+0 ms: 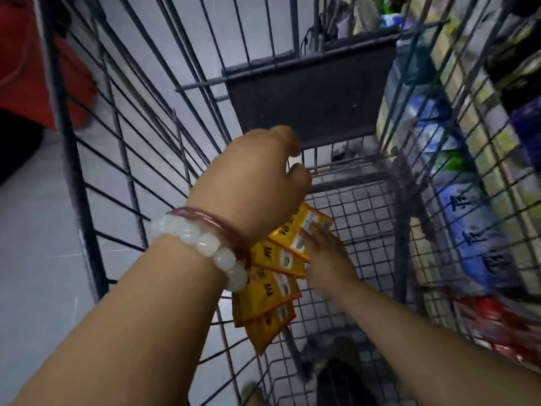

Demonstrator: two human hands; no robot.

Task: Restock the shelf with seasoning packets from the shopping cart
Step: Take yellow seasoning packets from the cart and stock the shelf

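Looking straight down into a wire shopping cart point(140, 159) here, grey floor point(35, 259) on the left and something red point(38, 68) up in the far left corner, too blurry to say what it is. The left hand point(251, 180) sits up high in the middle of the view, fingers curled under, with a white bead bracelet point(205, 244) and a thin reddish bangle point(216, 221) on the wrist. A fanned bunch of yellow seasoning packets point(275, 285) hangs out from under that hand and wrist; it looks like the left hand is holding them, but the actual grip is hidden so I can't say for sure. Just right of that, the right hand point(325, 253) is lower in the cart, fingers stretched out fairly straight and touching the top packet's edge, not wrapped around anything as far as I can tell. At the far end of the cart there's a dark grey flap point(310, 98). Past the cart's right wall is the shelf point(474, 186), packed with blurry blue, white and green bags, plus some red packs point(497, 326) nearer to me.
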